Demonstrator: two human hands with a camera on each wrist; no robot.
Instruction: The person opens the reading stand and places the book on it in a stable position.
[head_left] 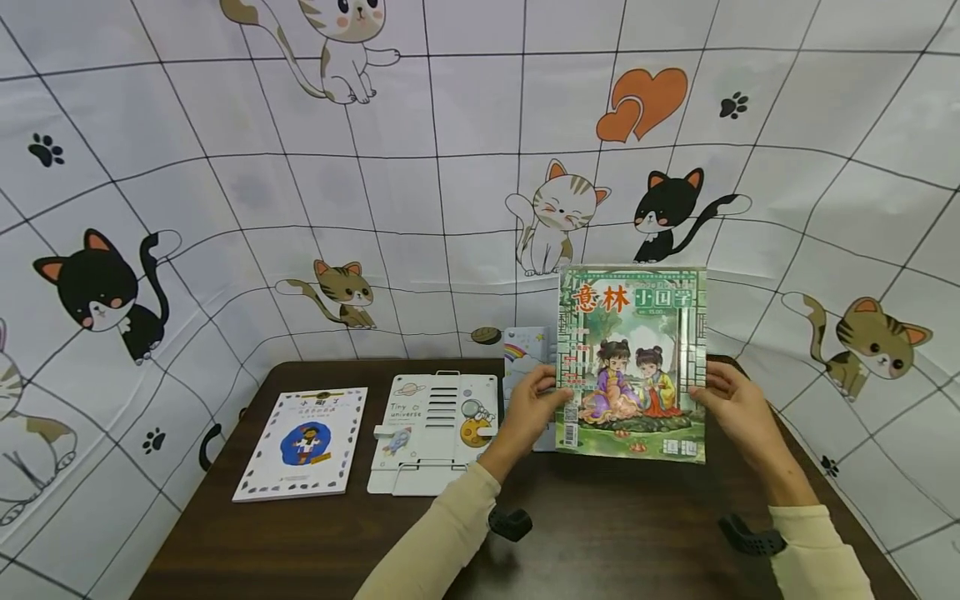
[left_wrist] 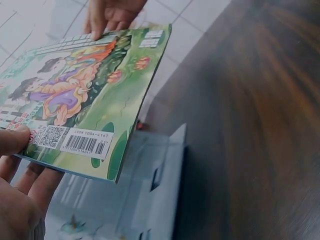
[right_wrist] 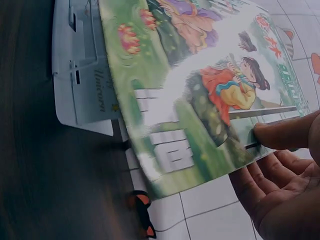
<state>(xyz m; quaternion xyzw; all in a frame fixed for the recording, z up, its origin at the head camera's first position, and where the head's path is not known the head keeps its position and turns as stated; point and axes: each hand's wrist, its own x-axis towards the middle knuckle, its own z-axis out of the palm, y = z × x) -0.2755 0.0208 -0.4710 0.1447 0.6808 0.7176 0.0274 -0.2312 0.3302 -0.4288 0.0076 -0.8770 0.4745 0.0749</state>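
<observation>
A green illustrated magazine (head_left: 630, 367) is held upright above the right side of the table, its cover facing the camera. My left hand (head_left: 534, 408) grips its left edge, thumb on the front cover and fingers behind. On the opposite edge my right hand (head_left: 738, 408) pinches it the same way. In the left wrist view the barcode corner of the magazine (left_wrist: 100, 100) lies near the left thumb. Behind it stands a pale blue book stand (head_left: 525, 350) with a rainbow print, mostly hidden; the right wrist view shows the lower ledge of this stand (right_wrist: 85, 75).
On the dark wooden table (head_left: 600, 533), a white book stand (head_left: 435, 433) printed "Tiny universe" lies in the middle. Left of it is a white book (head_left: 303, 446) with a blue round picture. A white cat-patterned sheet (head_left: 465, 192) encloses the table's back and sides.
</observation>
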